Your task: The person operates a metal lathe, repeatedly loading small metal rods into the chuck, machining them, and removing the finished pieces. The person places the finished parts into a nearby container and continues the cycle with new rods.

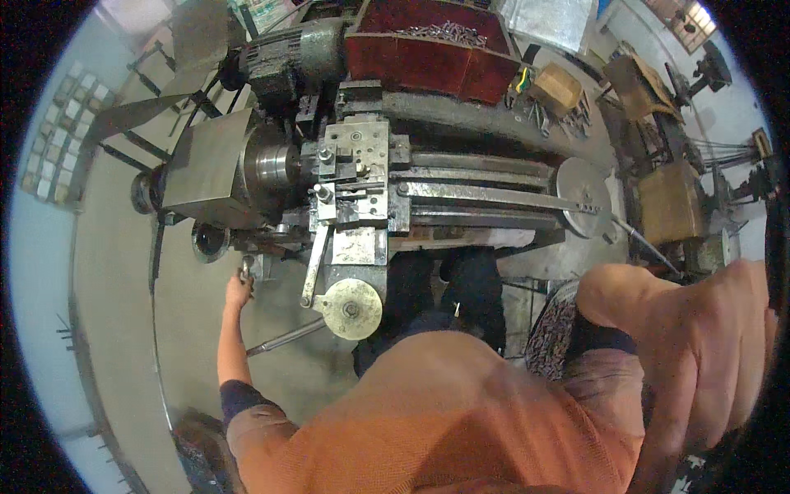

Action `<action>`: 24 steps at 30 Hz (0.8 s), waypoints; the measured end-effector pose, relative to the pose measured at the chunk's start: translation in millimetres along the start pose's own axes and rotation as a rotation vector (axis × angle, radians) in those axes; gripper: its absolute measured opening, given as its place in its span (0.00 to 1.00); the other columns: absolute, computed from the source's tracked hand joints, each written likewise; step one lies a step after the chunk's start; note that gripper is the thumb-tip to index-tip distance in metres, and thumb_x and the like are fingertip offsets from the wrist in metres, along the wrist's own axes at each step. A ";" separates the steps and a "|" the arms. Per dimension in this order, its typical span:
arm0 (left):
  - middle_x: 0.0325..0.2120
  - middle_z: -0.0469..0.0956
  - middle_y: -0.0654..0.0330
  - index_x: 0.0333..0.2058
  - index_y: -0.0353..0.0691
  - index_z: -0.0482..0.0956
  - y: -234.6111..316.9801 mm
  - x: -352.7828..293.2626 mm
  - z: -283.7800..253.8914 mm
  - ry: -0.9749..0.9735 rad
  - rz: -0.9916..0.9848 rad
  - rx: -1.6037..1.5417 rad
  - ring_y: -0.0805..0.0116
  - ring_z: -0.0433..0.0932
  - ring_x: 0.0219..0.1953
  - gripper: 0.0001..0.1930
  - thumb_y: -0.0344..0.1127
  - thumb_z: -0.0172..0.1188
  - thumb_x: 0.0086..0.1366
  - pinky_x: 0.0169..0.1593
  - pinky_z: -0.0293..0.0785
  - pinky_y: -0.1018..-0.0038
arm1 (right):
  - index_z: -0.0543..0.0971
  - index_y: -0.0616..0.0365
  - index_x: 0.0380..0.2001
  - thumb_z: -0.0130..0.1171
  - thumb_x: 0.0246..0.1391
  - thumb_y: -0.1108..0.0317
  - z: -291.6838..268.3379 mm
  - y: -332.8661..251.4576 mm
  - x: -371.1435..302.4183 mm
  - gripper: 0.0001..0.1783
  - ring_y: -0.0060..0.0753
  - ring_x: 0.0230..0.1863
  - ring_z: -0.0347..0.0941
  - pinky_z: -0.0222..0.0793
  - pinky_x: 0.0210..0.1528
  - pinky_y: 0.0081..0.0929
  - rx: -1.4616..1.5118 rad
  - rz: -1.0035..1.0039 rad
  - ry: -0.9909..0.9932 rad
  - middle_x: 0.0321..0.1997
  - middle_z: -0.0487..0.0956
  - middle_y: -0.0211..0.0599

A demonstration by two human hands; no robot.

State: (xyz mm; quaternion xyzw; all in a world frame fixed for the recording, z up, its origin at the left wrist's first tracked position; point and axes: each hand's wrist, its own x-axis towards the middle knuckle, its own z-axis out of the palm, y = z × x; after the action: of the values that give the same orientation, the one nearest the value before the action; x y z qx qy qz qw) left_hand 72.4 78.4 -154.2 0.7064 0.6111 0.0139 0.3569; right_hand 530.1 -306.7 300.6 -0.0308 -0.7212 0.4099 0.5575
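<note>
The person stood over a lathe, bent forward so that an orange shirt filled the lower picture. The left hand reached down and out to a small lever at the front of the machine, just under the headstock, fingers closed round it; the arm was stretched nearly straight, which suits a control set low and to the side. The right hand was not to be seen: the right sleeve rose bent at the picture's right edge and the hand lay beyond it, so I cannot tell how it was held. One chuck sat beside the grey headstock, with the tool post drawn up close against it, as for work near the spindle. One pale handwheel faced the person on the carriage, within easy reach, and a second, larger disc stood at the tail end of the bed. One red tray behind the bed held a heap of small metal parts, too many and too small to count. A basket of dark pieces stood by the right hip, close at hand. Two wooden boxes showed farther right.
</note>
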 end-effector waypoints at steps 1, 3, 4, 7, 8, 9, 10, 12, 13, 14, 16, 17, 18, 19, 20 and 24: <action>0.25 0.75 0.48 0.43 0.30 0.67 -3.2 -8.5 -4.7 -0.018 -0.022 -0.109 0.60 0.77 0.21 0.18 0.35 0.55 0.56 0.23 0.72 0.69 | 0.74 0.52 0.14 0.64 0.35 0.59 3.4 -2.0 0.3 0.12 0.22 0.15 0.62 0.59 0.28 0.31 -0.004 -0.017 -0.013 0.14 0.69 0.28; 0.23 0.75 0.49 0.43 0.30 0.68 -13.3 -19.7 -9.8 -0.054 -0.062 -0.245 0.64 0.76 0.20 0.16 0.32 0.54 0.57 0.21 0.71 0.72 | 0.74 0.53 0.15 0.63 0.34 0.60 8.0 -5.8 -0.5 0.11 0.23 0.17 0.63 0.60 0.29 0.30 -0.019 -0.034 -0.026 0.15 0.70 0.29; 0.22 0.75 0.50 0.43 0.30 0.68 -21.4 -20.8 -15.2 -0.070 -0.081 -0.265 0.65 0.76 0.20 0.16 0.31 0.54 0.58 0.21 0.71 0.73 | 0.74 0.54 0.15 0.63 0.34 0.60 7.8 -6.3 0.5 0.11 0.24 0.17 0.64 0.61 0.29 0.30 -0.027 -0.041 -0.028 0.15 0.70 0.29; 0.21 0.75 0.51 0.44 0.30 0.69 -24.5 -28.7 -20.0 -0.094 -0.120 -0.296 0.66 0.76 0.20 0.16 0.32 0.54 0.58 0.20 0.70 0.75 | 0.75 0.55 0.17 0.62 0.34 0.60 9.2 -7.5 -0.2 0.11 0.25 0.19 0.65 0.62 0.30 0.30 -0.055 -0.040 -0.025 0.17 0.71 0.31; 0.20 0.75 0.52 0.44 0.30 0.69 -19.1 -32.8 -23.4 -0.087 -0.127 -0.305 0.67 0.76 0.20 0.16 0.32 0.54 0.58 0.20 0.69 0.76 | 0.75 0.55 0.17 0.62 0.34 0.60 10.2 -6.8 -0.8 0.11 0.25 0.19 0.65 0.62 0.31 0.30 -0.067 -0.041 -0.027 0.17 0.72 0.31; 0.21 0.75 0.52 0.44 0.30 0.69 -13.2 -36.2 -26.8 -0.081 -0.108 -0.293 0.67 0.76 0.19 0.16 0.32 0.53 0.58 0.20 0.68 0.76 | 0.75 0.56 0.18 0.62 0.33 0.60 10.7 -6.0 -0.2 0.11 0.26 0.20 0.66 0.63 0.31 0.30 -0.078 -0.039 -0.032 0.18 0.72 0.31; 0.21 0.76 0.52 0.44 0.30 0.69 -6.6 -38.7 -29.9 -0.074 -0.089 -0.281 0.68 0.76 0.19 0.16 0.33 0.53 0.58 0.19 0.68 0.77 | 0.75 0.56 0.18 0.61 0.33 0.60 11.3 -1.2 0.5 0.11 0.26 0.20 0.66 0.63 0.31 0.29 -0.086 -0.038 -0.032 0.18 0.72 0.32; 0.21 0.76 0.53 0.43 0.30 0.70 -1.0 -41.8 -33.9 -0.066 -0.074 -0.266 0.68 0.75 0.18 0.16 0.34 0.53 0.59 0.19 0.66 0.78 | 0.76 0.57 0.19 0.61 0.33 0.60 12.9 2.9 4.2 0.12 0.27 0.22 0.67 0.64 0.32 0.29 -0.099 -0.036 -0.036 0.20 0.73 0.33; 0.21 0.76 0.53 0.43 0.31 0.70 -1.8 -40.4 -34.9 -0.064 -0.074 -0.263 0.68 0.75 0.18 0.16 0.34 0.53 0.59 0.19 0.66 0.78 | 0.76 0.57 0.20 0.61 0.33 0.61 12.6 4.4 5.3 0.12 0.27 0.22 0.68 0.64 0.32 0.29 -0.098 -0.037 -0.038 0.20 0.73 0.33; 0.21 0.76 0.54 0.43 0.31 0.70 -1.4 -41.3 -35.3 -0.061 -0.075 -0.264 0.69 0.75 0.18 0.16 0.35 0.53 0.59 0.19 0.65 0.79 | 0.76 0.58 0.20 0.60 0.32 0.61 10.9 7.6 7.3 0.12 0.28 0.23 0.68 0.65 0.33 0.29 -0.096 -0.035 -0.040 0.21 0.74 0.34; 0.21 0.76 0.54 0.43 0.31 0.70 -2.3 -44.9 -36.9 -0.041 -0.049 -0.263 0.69 0.75 0.18 0.16 0.34 0.53 0.58 0.20 0.66 0.78 | 0.77 0.59 0.21 0.60 0.32 0.61 8.3 12.5 9.1 0.13 0.29 0.24 0.69 0.66 0.33 0.29 -0.096 -0.028 -0.048 0.22 0.74 0.35; 0.22 0.76 0.54 0.43 0.31 0.70 -1.6 -45.9 -37.9 -0.029 -0.036 -0.266 0.69 0.75 0.18 0.16 0.34 0.53 0.58 0.21 0.66 0.78 | 0.77 0.59 0.22 0.60 0.32 0.61 7.5 14.8 11.3 0.13 0.29 0.24 0.70 0.66 0.34 0.28 -0.096 -0.023 -0.053 0.22 0.75 0.35; 0.22 0.76 0.54 0.43 0.31 0.71 -1.5 -46.6 -42.3 -0.034 -0.042 -0.269 0.69 0.75 0.20 0.16 0.34 0.53 0.58 0.21 0.67 0.78 | 0.77 0.59 0.22 0.59 0.32 0.61 4.6 18.2 11.8 0.14 0.29 0.25 0.70 0.66 0.34 0.28 -0.100 -0.015 -0.056 0.23 0.75 0.36; 0.22 0.77 0.53 0.44 0.31 0.71 -2.1 -47.9 -48.9 -0.037 -0.050 -0.272 0.69 0.76 0.21 0.16 0.33 0.53 0.58 0.22 0.68 0.78 | 0.77 0.60 0.23 0.59 0.32 0.61 2.3 21.9 12.4 0.14 0.30 0.26 0.71 0.67 0.34 0.28 -0.106 -0.006 -0.051 0.23 0.75 0.36; 0.23 0.77 0.53 0.44 0.31 0.71 -2.5 -51.6 -52.8 -0.043 -0.056 -0.283 0.69 0.76 0.22 0.16 0.33 0.53 0.59 0.23 0.68 0.78 | 0.77 0.60 0.23 0.59 0.31 0.61 -0.2 26.9 12.3 0.14 0.30 0.26 0.71 0.67 0.35 0.28 -0.117 0.011 -0.052 0.24 0.76 0.37; 0.25 0.77 0.56 0.45 0.33 0.71 12.1 -66.7 -99.4 0.173 0.249 -0.215 0.71 0.76 0.28 0.15 0.33 0.52 0.60 0.29 0.70 0.77 | 0.78 0.62 0.25 0.58 0.31 0.62 -25.3 65.0 -0.1 0.16 0.32 0.28 0.73 0.69 0.36 0.27 -0.318 0.164 0.086 0.26 0.77 0.38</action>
State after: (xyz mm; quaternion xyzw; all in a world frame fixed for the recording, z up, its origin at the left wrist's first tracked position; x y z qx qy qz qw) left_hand 20.5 68.5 -46.1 0.7306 0.5422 0.1840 0.3721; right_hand 524.2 -249.7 260.9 -0.1949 -0.7476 0.3331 0.5406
